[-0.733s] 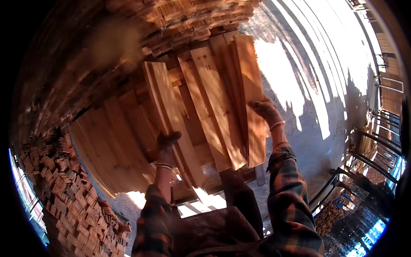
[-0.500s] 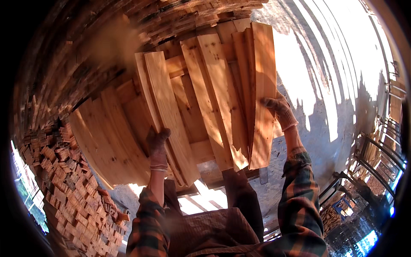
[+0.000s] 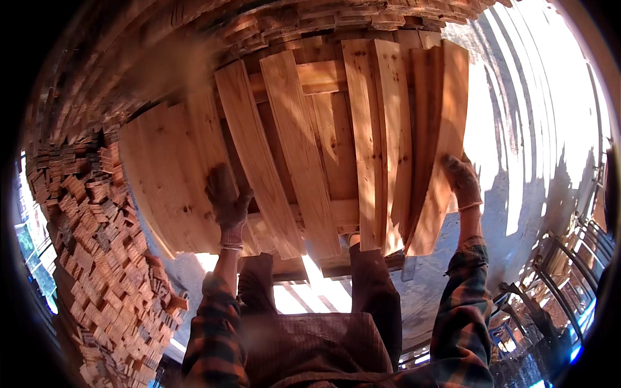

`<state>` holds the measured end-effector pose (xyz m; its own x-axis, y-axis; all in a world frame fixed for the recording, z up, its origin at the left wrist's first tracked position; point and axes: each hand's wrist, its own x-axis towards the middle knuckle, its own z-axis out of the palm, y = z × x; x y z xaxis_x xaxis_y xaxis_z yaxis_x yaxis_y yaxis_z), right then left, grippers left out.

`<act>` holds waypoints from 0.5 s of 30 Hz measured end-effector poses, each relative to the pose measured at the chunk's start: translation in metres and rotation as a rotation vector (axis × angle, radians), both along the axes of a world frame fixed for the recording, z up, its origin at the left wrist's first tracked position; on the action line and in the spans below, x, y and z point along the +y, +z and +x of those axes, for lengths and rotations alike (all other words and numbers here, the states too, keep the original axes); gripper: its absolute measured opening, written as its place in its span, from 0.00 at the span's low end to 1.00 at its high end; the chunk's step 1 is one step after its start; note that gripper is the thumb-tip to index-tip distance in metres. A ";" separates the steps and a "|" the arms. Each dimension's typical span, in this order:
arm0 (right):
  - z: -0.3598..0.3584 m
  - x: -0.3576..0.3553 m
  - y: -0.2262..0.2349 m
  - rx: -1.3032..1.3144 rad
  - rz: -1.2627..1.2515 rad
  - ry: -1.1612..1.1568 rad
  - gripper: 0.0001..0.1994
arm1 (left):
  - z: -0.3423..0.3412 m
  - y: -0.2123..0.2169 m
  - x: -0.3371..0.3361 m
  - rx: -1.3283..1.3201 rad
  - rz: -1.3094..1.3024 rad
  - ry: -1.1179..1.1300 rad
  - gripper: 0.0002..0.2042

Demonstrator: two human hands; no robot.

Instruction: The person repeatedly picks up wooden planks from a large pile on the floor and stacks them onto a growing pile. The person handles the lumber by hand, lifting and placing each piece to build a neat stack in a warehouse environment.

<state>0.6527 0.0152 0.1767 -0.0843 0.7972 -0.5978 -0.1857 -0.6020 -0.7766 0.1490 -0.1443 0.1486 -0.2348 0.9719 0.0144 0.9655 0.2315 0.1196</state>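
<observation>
Several long pale wooden boards lie side by side, lengthways away from me, over crosswise planks. My left hand, in a knitted glove, is spread with its fingers apart on the flat boards at the left, close to a loose board. Another loose board lies just right of that one. My right hand, also gloved, grips the outer edge of the rightmost board, which is tilted against its neighbours. The thumb shows on the board's face; the other fingers are partly hidden.
Stacked short wood pieces rise at the left, and more stacked timber spans the far side. A crosswise plank shows in gaps between boards. The concrete floor at right carries sunlight stripes. Metal frames stand at lower right.
My left hand has let go of the paired boards, now spread apart, and opened on the boards to the left. The right hand and its board appear farther right as the view shifted.
</observation>
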 end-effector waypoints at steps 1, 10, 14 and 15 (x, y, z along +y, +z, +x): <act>-0.013 0.000 0.002 -0.048 0.010 0.007 0.19 | -0.006 -0.012 -0.008 0.074 -0.050 -0.018 0.51; -0.111 -0.022 -0.004 0.141 0.018 -0.052 0.27 | 0.006 -0.016 -0.002 -0.143 -0.077 0.054 0.51; -0.162 -0.023 -0.013 0.451 0.028 -0.072 0.40 | -0.002 -0.015 -0.006 -0.140 -0.054 0.021 0.49; -0.167 -0.023 -0.013 0.479 0.017 -0.077 0.43 | -0.001 -0.013 -0.006 -0.127 -0.055 0.020 0.50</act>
